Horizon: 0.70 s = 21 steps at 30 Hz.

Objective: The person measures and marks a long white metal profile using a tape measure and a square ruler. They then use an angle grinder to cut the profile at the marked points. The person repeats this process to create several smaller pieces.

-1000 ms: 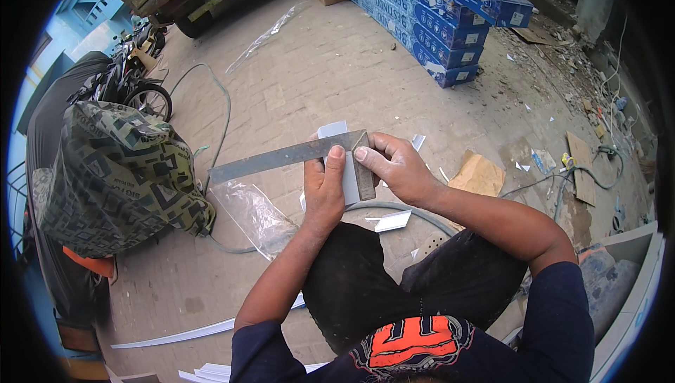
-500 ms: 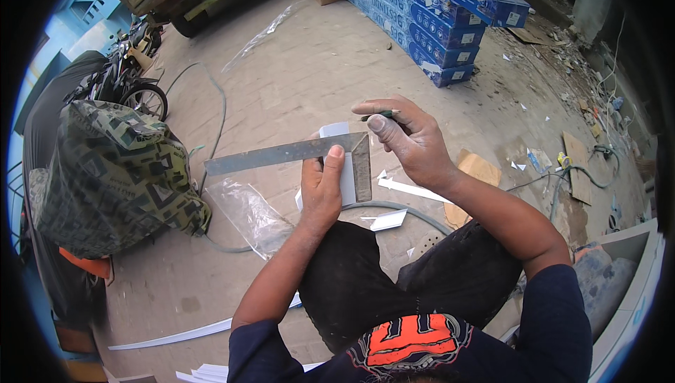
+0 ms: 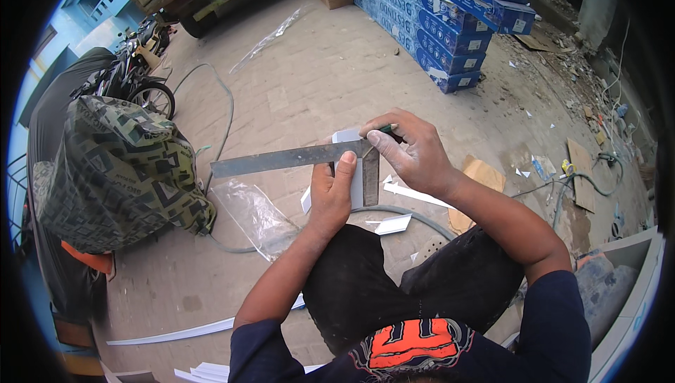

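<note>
My left hand (image 3: 332, 193) grips a metal try square (image 3: 281, 159) together with a small white strip piece (image 3: 349, 172), holding them above my lap. The square's long blade runs out to the left and its short leg points down. My right hand (image 3: 415, 154) pinches a thin dark pencil (image 3: 384, 128) with its tip at the square's corner, on the top of the white piece.
A bag with a green pattern (image 3: 119, 172) sits at left beside a motorbike (image 3: 133, 81). Stacked blue cartons (image 3: 450, 17) stand at the back. A clear plastic sheet (image 3: 256, 214), a grey hose (image 3: 408, 212), white offcuts (image 3: 394, 225) and cardboard (image 3: 481, 176) lie on the paving.
My right hand lifted off the square, then came back down with the pencil tip at the square's corner. My left hand kept the square and white piece still.
</note>
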Each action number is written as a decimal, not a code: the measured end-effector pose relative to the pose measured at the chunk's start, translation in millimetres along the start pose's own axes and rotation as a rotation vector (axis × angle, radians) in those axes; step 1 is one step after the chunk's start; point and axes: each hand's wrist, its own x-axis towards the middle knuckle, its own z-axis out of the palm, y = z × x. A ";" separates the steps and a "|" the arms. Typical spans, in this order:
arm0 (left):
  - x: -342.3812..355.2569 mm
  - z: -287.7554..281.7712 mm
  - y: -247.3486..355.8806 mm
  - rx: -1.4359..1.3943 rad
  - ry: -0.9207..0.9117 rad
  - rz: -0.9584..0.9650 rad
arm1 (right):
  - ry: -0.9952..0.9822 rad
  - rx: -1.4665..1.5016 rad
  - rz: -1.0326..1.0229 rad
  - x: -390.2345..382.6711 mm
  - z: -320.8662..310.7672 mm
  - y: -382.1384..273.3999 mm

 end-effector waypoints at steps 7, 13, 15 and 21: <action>-0.1 -1.1 -2.1 0.027 0.010 0.005 | -0.039 0.039 -0.006 1.2 -1.9 -0.5; 0.0 -2.5 -4.3 0.049 0.000 0.037 | -0.047 0.032 -0.018 2.2 -1.9 3.1; 0.2 -2.3 -5.3 0.053 -0.005 0.040 | -0.073 0.061 0.000 1.8 -3.1 4.9; 1.0 -3.5 -3.7 0.044 -0.012 -0.004 | -0.056 0.268 0.228 4.8 -10.8 -4.9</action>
